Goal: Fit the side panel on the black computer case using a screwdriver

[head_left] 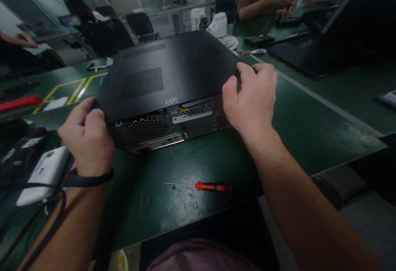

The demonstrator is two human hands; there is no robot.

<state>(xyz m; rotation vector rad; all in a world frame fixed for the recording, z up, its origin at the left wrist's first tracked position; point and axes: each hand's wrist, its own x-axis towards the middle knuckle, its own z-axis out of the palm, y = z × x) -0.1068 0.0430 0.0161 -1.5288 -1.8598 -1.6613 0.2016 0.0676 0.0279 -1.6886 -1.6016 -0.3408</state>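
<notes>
A black computer case (198,69) lies on its side on the green table, its rear panel with vents and slots facing me. My left hand (88,135) grips its near left corner, the fingers curled around the edge. At the right side, my right hand (252,93) holds the case's near edge, thumb toward the top cover and the other fingers bent over the side. A screwdriver (201,186) with a red and black handle lies on the table between my forearms, in front of the case. The undersides of my fingers are partly hidden.
A white power bank-like box (45,174) and black cables lie at the left. Behind the case stands a small white fan (218,25). An open black laptop (321,36) sits at the right, near another person's hands (284,3). The table's front edge runs close to me.
</notes>
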